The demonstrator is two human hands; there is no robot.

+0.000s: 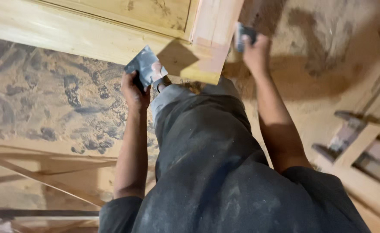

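Sawdust-covered floor (47,103) below; left hand (134,90) grips a putty knife (147,67), right hand (255,51) clasps another scraper (244,34), filling the wooden door frame (207,47).

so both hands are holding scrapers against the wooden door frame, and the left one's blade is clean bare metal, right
Not quite: in the head view the left hand holds a wide scraper whose blade is smeared with pinkish filler, not clean. The rest stands: the right hand grips a second scraper at the wooden door frame.
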